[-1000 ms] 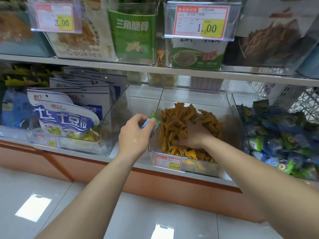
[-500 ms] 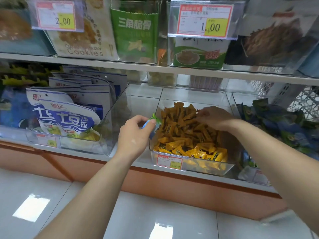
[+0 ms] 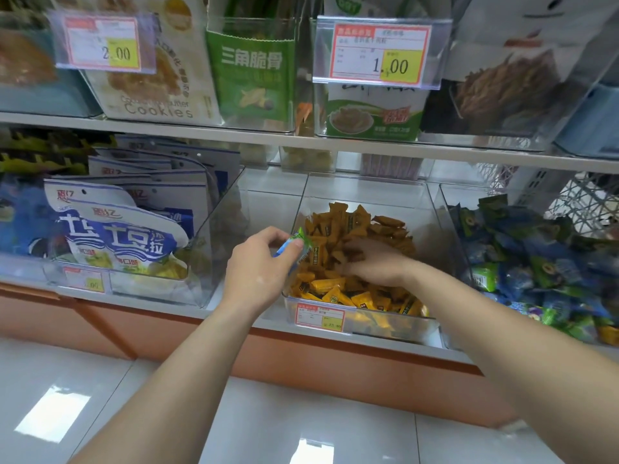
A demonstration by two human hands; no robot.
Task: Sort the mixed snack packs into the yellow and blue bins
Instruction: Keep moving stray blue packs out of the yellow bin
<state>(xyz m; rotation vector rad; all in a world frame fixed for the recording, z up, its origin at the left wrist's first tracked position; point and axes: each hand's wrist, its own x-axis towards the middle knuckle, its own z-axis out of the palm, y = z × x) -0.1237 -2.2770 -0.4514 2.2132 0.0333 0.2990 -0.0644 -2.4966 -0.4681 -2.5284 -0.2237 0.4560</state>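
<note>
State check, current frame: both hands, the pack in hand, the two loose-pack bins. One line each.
yellow bin: holds a pile of yellow packs.
blue bin: piled with blue and green packs.
blue-green snack pack: off the piles, by the yellow bin's left wall.
left hand: pinches that pack.
right hand: palm down on the yellow packs; grip unclear.

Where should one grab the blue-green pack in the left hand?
Take the blue-green pack by its green end, which sticks out past the left hand that pinches it. Come from the right, above the yellow packs, with a pinch grip across its flat faces. Its blue end is mostly covered.
</note>
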